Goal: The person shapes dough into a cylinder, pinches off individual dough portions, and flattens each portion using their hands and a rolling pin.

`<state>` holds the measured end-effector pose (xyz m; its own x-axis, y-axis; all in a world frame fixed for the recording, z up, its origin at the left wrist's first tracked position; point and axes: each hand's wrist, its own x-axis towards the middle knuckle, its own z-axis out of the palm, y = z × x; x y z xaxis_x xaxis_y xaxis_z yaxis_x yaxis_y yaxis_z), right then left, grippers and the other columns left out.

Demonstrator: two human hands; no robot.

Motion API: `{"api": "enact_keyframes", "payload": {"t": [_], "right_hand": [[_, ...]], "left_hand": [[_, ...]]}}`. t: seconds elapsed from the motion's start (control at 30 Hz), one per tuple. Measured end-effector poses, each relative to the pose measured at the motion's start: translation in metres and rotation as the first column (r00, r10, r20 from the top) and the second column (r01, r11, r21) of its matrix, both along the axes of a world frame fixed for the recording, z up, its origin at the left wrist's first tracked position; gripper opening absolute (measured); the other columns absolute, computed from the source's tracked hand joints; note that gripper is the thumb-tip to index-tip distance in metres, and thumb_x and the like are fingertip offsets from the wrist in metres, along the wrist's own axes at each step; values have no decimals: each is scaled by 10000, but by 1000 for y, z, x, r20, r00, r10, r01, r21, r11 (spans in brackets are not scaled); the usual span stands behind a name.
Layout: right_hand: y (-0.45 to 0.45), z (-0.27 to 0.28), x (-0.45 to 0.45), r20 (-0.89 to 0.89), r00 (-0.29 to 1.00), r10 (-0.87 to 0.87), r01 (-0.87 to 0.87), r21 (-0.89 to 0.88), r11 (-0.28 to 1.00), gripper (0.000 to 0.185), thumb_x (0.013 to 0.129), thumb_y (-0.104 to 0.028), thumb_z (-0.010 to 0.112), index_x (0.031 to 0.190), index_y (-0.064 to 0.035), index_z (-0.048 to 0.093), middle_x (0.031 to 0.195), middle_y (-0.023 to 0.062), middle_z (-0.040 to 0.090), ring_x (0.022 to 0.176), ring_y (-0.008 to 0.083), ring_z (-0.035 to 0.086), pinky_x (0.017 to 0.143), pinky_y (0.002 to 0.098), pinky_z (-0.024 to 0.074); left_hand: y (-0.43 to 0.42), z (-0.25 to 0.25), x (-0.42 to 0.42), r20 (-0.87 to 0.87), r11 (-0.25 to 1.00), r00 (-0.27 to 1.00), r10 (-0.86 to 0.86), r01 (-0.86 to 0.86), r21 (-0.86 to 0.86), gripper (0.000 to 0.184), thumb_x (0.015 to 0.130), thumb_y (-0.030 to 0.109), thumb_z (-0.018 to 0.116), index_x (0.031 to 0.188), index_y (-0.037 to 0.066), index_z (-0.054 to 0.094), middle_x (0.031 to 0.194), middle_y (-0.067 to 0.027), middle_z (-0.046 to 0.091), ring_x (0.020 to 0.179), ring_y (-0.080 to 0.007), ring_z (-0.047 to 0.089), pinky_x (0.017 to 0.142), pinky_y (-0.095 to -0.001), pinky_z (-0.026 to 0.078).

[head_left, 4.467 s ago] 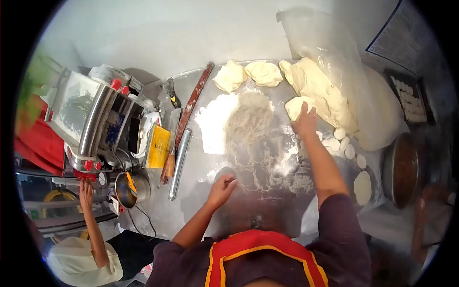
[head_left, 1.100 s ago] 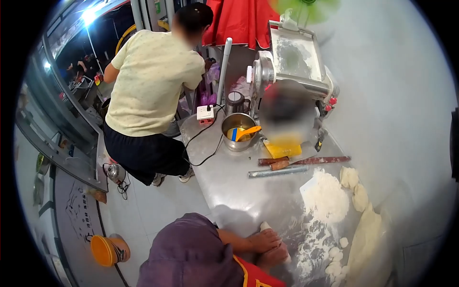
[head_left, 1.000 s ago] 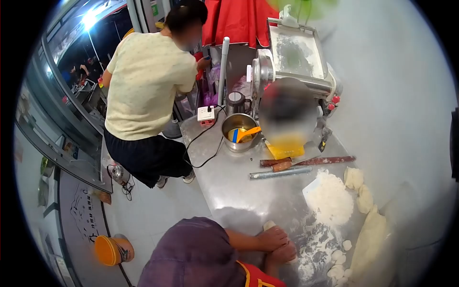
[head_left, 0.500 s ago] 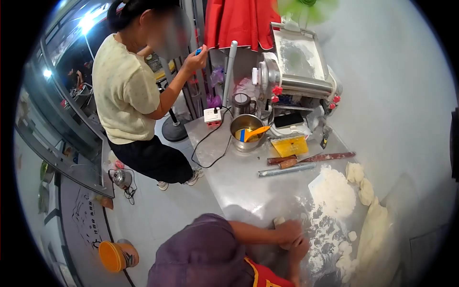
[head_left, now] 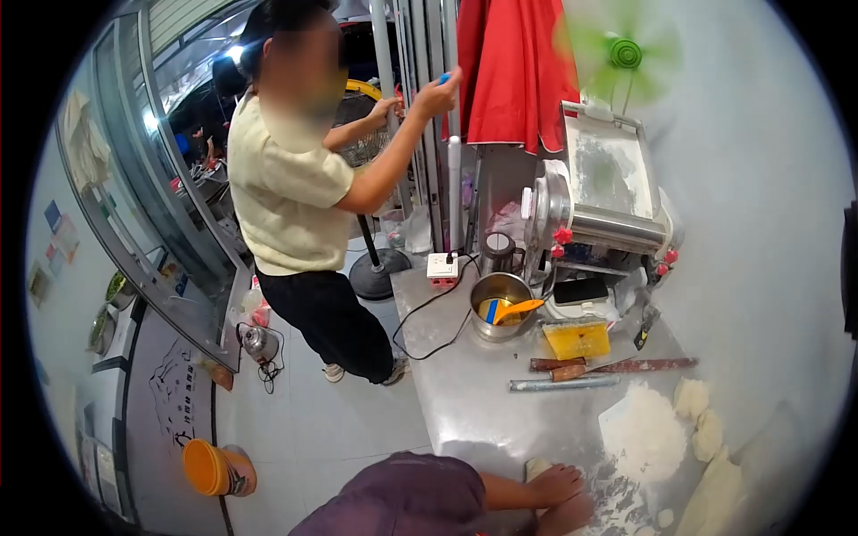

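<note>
"Steel table (head_left: pixel 474 402) against a pale wall (head_left: pixel 760 196), heap of flour (head_left: pixel 643 435) on it, lumps of dough (head_left: pixel 691 398) along the wall side. Anyone make out what the hands are on?"

"Pale piece of dough (head_left: pixel 536 467), I reckon, down at the bottom edge of the view. One end pokes out just past the left hand (head_left: pixel 556 485), on the person's left. Looks like it runs left to right across their front – most of it's covered though, so don't quote me on the long axis."

"So the left hand's nearer that end?"

"Yep, touching it. Those fingers are stretched out and laid over the top. Right hand (head_left: pixel 570 515) sits right beside it, farther along, and the frame crops it. Can't tell if either one is really gripping or just resting."

"What's different from a few seconds ago?"

"Back then the right hand was over by the big dough, on a cut piece, and the left hung free. Now they're together on this one – and the view has swung left, so another person (head_left: pixel 295 205) by the door fills a good chunk of it"
</note>
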<state>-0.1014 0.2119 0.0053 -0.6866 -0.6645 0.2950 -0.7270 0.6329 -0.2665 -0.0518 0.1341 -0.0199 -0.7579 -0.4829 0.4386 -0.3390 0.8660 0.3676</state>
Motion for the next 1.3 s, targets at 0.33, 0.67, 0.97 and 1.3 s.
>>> {"api": "enact_keyframes", "payload": {"t": [0.33, 0.67, 0.97, 1.3], "right_hand": [[57, 24, 18, 442, 889, 118, -142, 21, 990, 293, 946, -285, 451, 857, -37, 578, 980, 185, 591, 933, 369, 544, 778, 450, 434], [37, -11, 37, -21, 999, 31, -32, -54, 998, 310, 944, -305, 460, 859, -33, 582, 1004, 181, 612, 950, 362, 560, 777, 444, 438], [18, -19, -30, 50, 995, 84, -85, 25, 996, 319, 947, -291, 477, 833, -10, 578, 843, 201, 617, 792, 381, 585, 686, 474, 439], [68, -9, 79, -67, 995, 75, -85, -157, 984, 346, 976, -246, 396, 770, -16, 552, 757, 201, 571, 741, 374, 559, 673, 487, 417]], "left_hand": [[30, 58, 58, 295, 945, 916, -272, 196, 261, 209, 857, 238, 513, 936, 87, 635, 1140, -92, 600, 1099, -261, 539, 942, -412, 407], [24, 5, 54, -11, 968, 969, -245, 244, -56, 213, 848, 251, 528, 994, 109, 590, 991, -55, 580, 977, -220, 536, 842, -361, 409], [-3, 4, -18, 129, 978, 988, -79, 51, 203, 138, 825, 251, 549, 831, 127, 608, 892, -76, 592, 903, -237, 545, 776, -366, 414], [45, -6, 109, -131, 944, 951, -281, 249, -216, 204, 816, 265, 553, 940, 106, 584, 1002, -63, 573, 1011, -238, 535, 848, -383, 426]]}}
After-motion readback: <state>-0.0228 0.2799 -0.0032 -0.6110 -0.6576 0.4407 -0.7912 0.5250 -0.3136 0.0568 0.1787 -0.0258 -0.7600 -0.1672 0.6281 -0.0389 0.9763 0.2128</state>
